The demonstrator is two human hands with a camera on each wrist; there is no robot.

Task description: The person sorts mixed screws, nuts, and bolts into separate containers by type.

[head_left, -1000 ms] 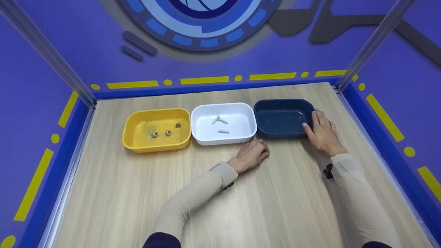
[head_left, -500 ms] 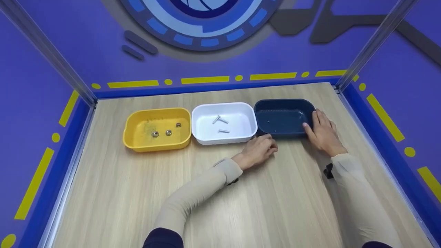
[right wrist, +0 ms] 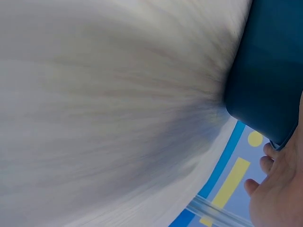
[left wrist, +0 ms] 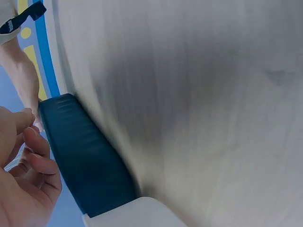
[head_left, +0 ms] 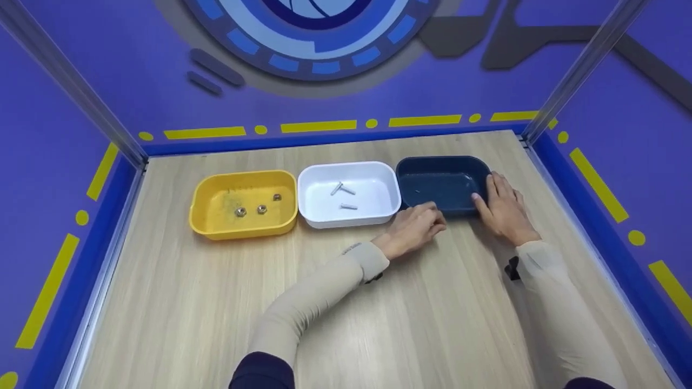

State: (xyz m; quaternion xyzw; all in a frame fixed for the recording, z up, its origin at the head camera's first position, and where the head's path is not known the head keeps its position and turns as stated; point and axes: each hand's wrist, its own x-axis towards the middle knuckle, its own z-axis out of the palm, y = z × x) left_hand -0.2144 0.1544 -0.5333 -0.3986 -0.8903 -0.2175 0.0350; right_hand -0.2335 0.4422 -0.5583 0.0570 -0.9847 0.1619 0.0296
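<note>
My left hand (head_left: 413, 229) is at the near side of the dark blue bin (head_left: 446, 186), its fingers bent. In the left wrist view the thumb and fingertips of the left hand (left wrist: 28, 175) are close together; whether they pinch anything small cannot be seen. My right hand (head_left: 505, 210) holds the bin's right end, thumb at the near rim and fingers along the outer side. The right wrist view shows the right hand (right wrist: 277, 189) at a corner of the dark bin (right wrist: 270, 71). A tiny speck shows on the bin's floor.
A white bin (head_left: 319, 208) with three bolts (head_left: 348, 206) stands left of the dark one. Farther left, a yellow bin (head_left: 216, 232) holds three nuts (head_left: 262, 209). All stand in a row on a wooden table (head_left: 205, 308), with blue walls (head_left: 303, 102) behind and beside.
My left hand has moved rightward and slightly away from me, from below the white bin's corner to the dark bin's near side. The right hand keeps its place on the dark bin.
</note>
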